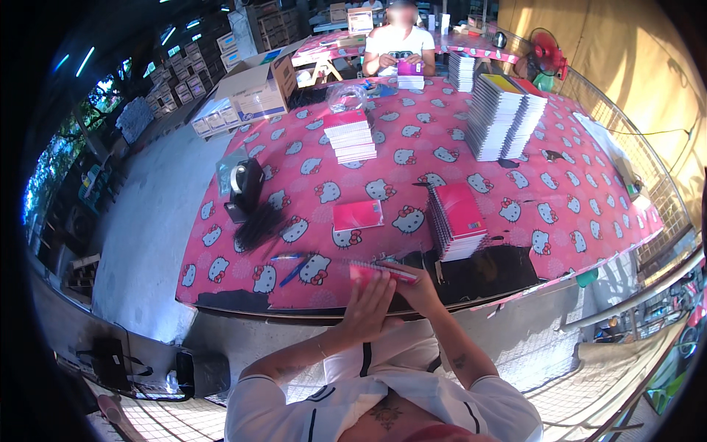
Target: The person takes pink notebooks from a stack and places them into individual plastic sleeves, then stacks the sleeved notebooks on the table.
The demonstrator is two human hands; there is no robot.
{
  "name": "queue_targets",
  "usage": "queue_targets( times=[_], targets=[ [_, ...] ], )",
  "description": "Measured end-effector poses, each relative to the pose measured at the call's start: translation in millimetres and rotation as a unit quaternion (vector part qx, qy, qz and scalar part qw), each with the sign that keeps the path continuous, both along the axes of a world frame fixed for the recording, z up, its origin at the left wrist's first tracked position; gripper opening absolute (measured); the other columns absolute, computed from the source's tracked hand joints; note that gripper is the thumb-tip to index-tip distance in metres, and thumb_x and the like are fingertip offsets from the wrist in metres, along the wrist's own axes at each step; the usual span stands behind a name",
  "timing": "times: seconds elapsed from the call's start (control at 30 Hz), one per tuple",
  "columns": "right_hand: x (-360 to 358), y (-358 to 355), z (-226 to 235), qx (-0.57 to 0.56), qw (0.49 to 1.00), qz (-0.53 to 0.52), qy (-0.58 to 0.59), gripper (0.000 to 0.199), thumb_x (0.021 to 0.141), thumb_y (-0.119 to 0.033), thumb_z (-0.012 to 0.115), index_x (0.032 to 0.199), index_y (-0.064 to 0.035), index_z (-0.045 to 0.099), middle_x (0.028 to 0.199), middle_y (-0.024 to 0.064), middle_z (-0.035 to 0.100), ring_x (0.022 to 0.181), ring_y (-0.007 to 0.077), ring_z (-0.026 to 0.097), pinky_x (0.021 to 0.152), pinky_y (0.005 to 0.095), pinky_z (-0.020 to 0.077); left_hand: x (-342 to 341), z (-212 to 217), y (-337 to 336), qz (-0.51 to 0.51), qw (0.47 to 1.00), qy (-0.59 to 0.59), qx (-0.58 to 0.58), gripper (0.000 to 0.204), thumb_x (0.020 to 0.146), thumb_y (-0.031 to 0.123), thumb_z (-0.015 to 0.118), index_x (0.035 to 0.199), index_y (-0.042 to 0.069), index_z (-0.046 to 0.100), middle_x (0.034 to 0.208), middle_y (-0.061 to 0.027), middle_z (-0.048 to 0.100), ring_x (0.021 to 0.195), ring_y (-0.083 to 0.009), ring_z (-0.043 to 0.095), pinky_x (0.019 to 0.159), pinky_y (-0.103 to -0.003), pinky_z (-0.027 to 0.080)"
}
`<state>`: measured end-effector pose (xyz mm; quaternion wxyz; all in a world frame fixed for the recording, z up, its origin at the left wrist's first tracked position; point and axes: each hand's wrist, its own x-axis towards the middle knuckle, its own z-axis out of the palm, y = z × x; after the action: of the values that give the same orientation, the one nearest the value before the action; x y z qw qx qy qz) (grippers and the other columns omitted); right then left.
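So the left hand [368,306] is laid pretty flat on a pink notebook [362,273], fingers straight and close together, while the right hand [418,292] has its right end pinched between thumb and fingers. That notebook is at the near edge of the table, tilted a bit (can't tell if its bottom edge touches the tabletop). Just left of it, 2 blue pens [294,271] lie on the pink tablecloth [398,173] with the cartoon cat faces, and to the right there's a dark bare patch [508,269]. A stack of spiral notebooks [458,214] with pink covers stands right behind that. Further in, a loose notebook [359,215] lies flat, with a bunch of black strands [261,225] to its left and a black tape dispenser [249,188] behind those. Past that, a medium pile [351,138] is near the middle, and 2 taller piles [495,118] are over to the right. Way at the far side, a person in a white shirt [420,43] has both hands at a purple notebook [409,68].
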<state>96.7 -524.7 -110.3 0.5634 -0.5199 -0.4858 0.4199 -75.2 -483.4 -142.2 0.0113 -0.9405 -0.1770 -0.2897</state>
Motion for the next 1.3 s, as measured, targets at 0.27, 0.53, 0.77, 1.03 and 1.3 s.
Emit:
queue_targets(
  times=[0.27,0.53,0.77,1.03,1.3],
  targets=[
    [10,10,-16,0.068,0.996,-0.024,-0.043,0.049,0.086,-0.003,0.069,0.133,0.0015,0.057,0.108,0.0111,0.072,0.097,0.0112,0.063,0.088,0.0285,0.0511,20,36,9,0.046,0.998,0.047,-0.009,0.087,0.088,0.06,0.051,0.148,-0.001,0.036,0.155,-0.0224,0.033,0.144,-0.0375,0.031,0.114,-0.062,0.016],
    [14,16,-6,0.032,0.999,-0.033,0.027,0.056,0.087,0.004,0.065,0.141,-0.0023,0.052,0.111,0.0092,0.071,0.096,0.0079,0.061,0.088,0.0255,0.0506,15,22,3,-0.006,0.995,-0.072,-0.069,0.077,0.096,0.051,0.051,0.149,-0.001,0.034,0.149,-0.0258,0.038,0.14,-0.0421,0.035,0.112,-0.058,0.024],
    [-3,11,0,0.055,0.997,-0.054,-0.017,0.06,0.088,0.005,0.064,0.145,-0.0053,0.048,0.112,0.0091,0.071,0.096,0.0065,0.061,0.087,0.0241,0.0503,24,63,13,0.037,0.971,-0.19,-0.139,0.044,0.086,0.018,0.071,0.128,0.008,0.062,0.118,-0.0156,0.056,0.101,-0.0309,0.057,0.089,-0.051,0.04],
    [-3,10,-1,0.058,0.995,-0.039,-0.073,0.074,0.085,0.002,0.068,0.152,-0.0052,0.036,0.112,0.0087,0.07,0.098,0.0092,0.061,0.089,0.0262,0.0491,21,93,31,0.009,0.989,-0.129,-0.073,0.022,0.084,0.018,0.072,0.105,0.013,0.069,0.103,-0.0011,0.064,0.098,-0.02,0.06,0.096,-0.045,0.036],
    [31,-12,45,0.066,0.951,0.215,0.213,0.066,0.093,-0.018,0.068,0.151,-0.0088,0.039,0.148,0.0129,0.043,0.132,0.0188,0.044,0.104,0.0361,0.041,5,75,52,-0.16,0.841,-0.21,-0.472,0.031,0.091,0.02,0.071,0.117,0.01,0.055,0.104,-0.0009,0.06,0.093,-0.0126,0.057,0.089,-0.03,0.041]
  ],
)
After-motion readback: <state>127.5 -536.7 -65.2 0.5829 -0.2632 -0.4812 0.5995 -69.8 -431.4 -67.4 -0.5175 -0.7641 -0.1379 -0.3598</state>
